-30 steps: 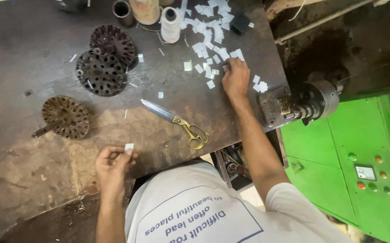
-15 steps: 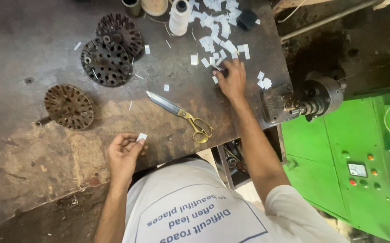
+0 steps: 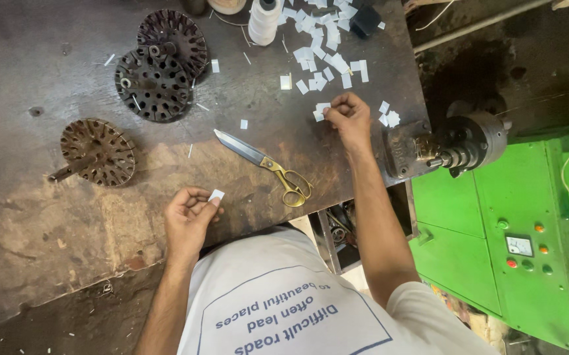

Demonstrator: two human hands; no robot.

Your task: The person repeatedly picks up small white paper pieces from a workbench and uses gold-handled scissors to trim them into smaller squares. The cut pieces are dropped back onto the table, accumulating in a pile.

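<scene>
Left hand [image 3: 189,220] grip pinches small white paper slip [image 3: 216,194]; right hand [image 3: 349,118] grip pinches paper piece [image 3: 322,110] from scattered slips [image 3: 317,49] on worn dark table [image 3: 48,217], brass-handled scissors [image 3: 265,162] between the hands.

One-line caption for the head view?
Left hand pinches a small white paper piece; right hand lifts another from the scattered paper pieces, scissors between.
</scene>
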